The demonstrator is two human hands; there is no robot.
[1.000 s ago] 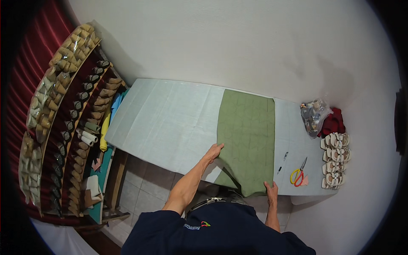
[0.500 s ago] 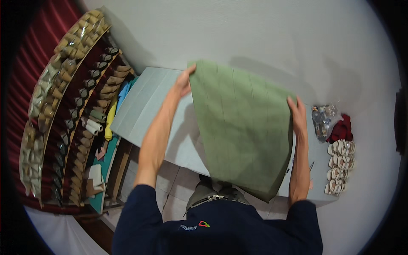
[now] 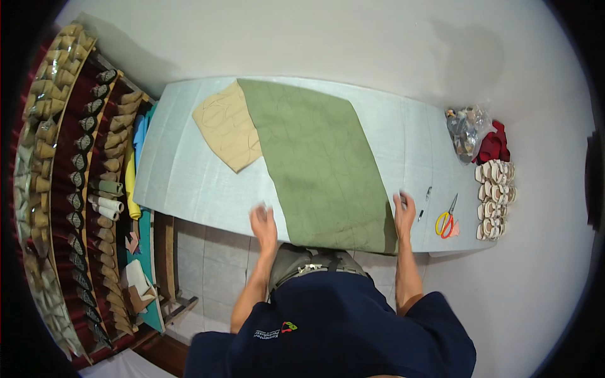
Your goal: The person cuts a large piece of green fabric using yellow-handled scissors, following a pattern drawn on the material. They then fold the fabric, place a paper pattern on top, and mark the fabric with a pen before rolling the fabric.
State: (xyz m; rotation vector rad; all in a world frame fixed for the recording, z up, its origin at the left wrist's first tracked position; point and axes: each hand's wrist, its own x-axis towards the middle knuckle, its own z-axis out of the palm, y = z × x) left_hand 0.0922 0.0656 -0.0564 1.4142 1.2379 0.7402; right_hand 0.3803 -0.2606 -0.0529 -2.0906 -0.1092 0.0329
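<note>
Green cloth [image 3: 318,167] flat on table [image 3: 189,183], white wall [image 3: 315,38].

Green fabric sheet [image 3: 318,167] flat across table

Left of the left hand [image 3: 265,222], bare pale-blue tabletop [image 3: 183,183] is lying open out to the table's left edge. Between the hands, the long olive-green fabric sheet [image 3: 318,164] is covering the surface, with a tan fabric piece [image 3: 228,132] lying beyond the left hand. Just right of the right hand [image 3: 404,214], a dark pen [image 3: 428,193] and yellow-and-red-handled scissors [image 3: 447,220] are blocking the way; stacked cream-coloured rolls [image 3: 493,198] are crowding the right edge.
</note>
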